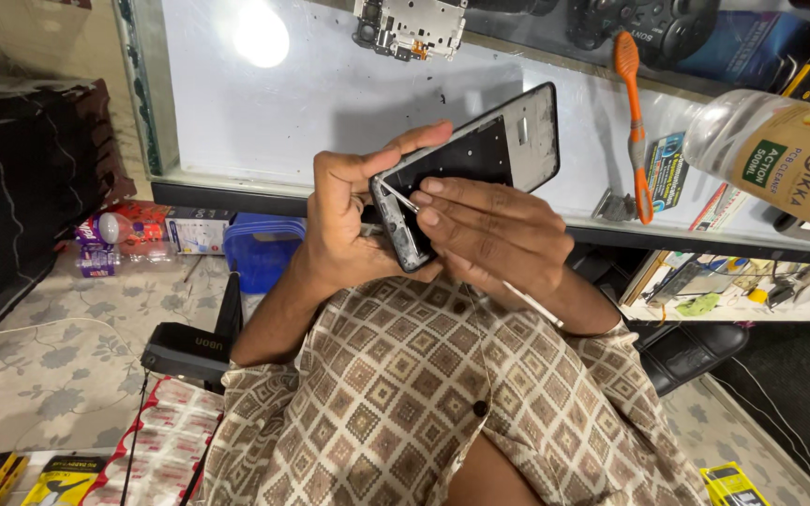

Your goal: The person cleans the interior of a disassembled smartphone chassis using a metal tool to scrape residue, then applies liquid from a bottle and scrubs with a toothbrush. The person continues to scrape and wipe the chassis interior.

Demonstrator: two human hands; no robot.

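The left hand [344,220] grips an opened smartphone frame [480,164], a black housing with a bare metal inner plate at its far end, held slanted above the edge of a glass counter top [330,94]. Its thumb lies along the upper long edge of the frame and its fingers curl under the near end, closed firmly around the housing. The right hand [489,234] lies over the lower half of the frame with its fingers pressed close together, pinching a pair of slim metal tweezers [398,199]; the tips poke out past the right fingertips into the near corner of the frame, just beside the left thumb's base, while the rear end of the tool sticks out behind the right wrist. Beyond the fingers, on the glass, lies an orange-handled brush [632,103], well to the far right of the frame's top end, and a clear plastic bottle [771,155] with a tan label looms at the right edge. A bare phone mid-frame [412,25] rests on the far part of the glass. Below the left wrist a blue plastic tub [260,248] sits on the patterned floor, with a black box [189,349] nearer the elbow.
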